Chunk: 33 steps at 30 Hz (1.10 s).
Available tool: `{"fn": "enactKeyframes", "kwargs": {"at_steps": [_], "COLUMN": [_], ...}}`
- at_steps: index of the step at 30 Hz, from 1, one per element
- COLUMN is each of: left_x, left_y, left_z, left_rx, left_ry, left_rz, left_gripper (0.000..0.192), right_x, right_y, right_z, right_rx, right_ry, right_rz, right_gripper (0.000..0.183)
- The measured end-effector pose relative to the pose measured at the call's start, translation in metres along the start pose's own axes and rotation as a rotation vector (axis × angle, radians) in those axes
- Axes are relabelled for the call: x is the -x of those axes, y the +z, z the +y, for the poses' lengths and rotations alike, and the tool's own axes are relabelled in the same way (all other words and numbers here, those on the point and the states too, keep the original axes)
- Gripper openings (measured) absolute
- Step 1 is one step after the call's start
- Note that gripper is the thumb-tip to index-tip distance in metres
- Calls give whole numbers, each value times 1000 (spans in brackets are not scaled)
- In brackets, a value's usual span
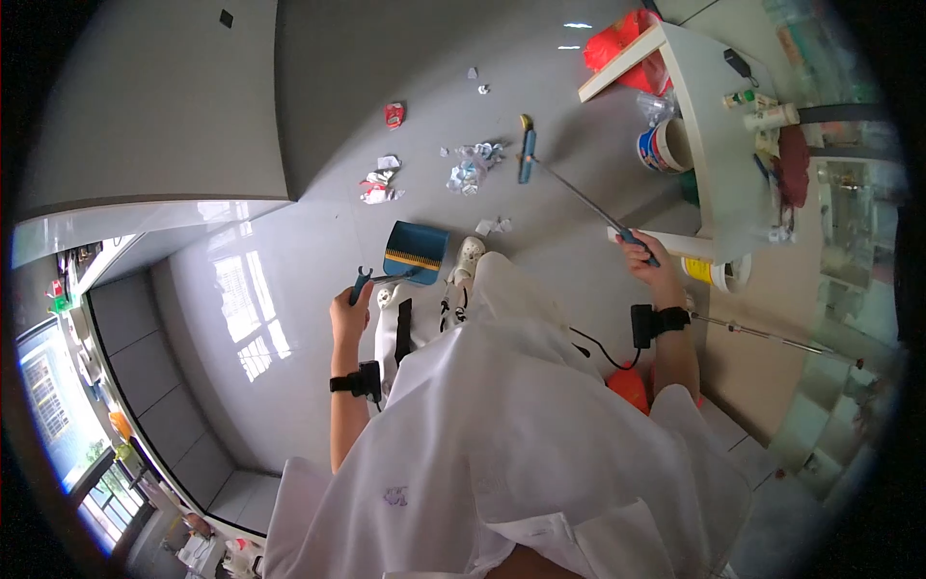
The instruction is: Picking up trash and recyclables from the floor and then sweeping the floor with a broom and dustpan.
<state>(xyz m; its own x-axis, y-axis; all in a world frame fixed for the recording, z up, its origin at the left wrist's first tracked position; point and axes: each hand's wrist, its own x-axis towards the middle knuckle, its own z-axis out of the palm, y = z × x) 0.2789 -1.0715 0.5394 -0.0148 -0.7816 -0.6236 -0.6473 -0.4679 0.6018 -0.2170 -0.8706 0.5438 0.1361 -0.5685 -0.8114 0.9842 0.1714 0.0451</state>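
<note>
My left hand grips the handle of a long-handled blue dustpan, which rests on the floor by my feet. A yellow comb strip runs across the pan, and no litter shows in it. In my right hand is the handle end of a broom, its blue head reaching out over the floor. Left of the broom head lies a heap of crumpled paper and clear plastic. Red and white wrappers lie above the dustpan. Small paper scraps are near my shoe.
A red crumpled wrapper and white paper bits lie farther out. At right, a white table has a bucket and a red bag under and behind it. A grey cabinet stands at upper left.
</note>
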Motion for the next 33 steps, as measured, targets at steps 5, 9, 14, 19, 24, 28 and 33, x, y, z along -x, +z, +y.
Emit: {"fn": "enactKeyframes", "kwargs": {"at_steps": [5,9,14,19,24,28,33], "left_x": [-8,2,8,0,-17,-47,-67], "left_y": [20,27,23,34,33,29,10], "left_z": [-15,-20,-36,-31,-26,-27,-17], "left_rx": [-61,-92,-176,-160,-162,-142,-152], "left_ry": [23,-81,-125,-29,5,17,108], "left_rz": [24,-73,-147,-217,-242,-286,-304], "left_gripper": [41,41,35,34,35,40,43], "right_x": [-34,-139,-231,-270,-240,-183,-98], "right_y": [6,-31,17,12,14,9,16], "right_z": [-35,-84,-67,16,109,127,106], "right_rx": [244,12,226,845,1523,1356,865], "right_ry": [-194,-178,-290,-147,57,154,67], "right_rz": [215,125,439,393,490,480,344], "right_gripper": [27,14,15,14,22,21,20]}}
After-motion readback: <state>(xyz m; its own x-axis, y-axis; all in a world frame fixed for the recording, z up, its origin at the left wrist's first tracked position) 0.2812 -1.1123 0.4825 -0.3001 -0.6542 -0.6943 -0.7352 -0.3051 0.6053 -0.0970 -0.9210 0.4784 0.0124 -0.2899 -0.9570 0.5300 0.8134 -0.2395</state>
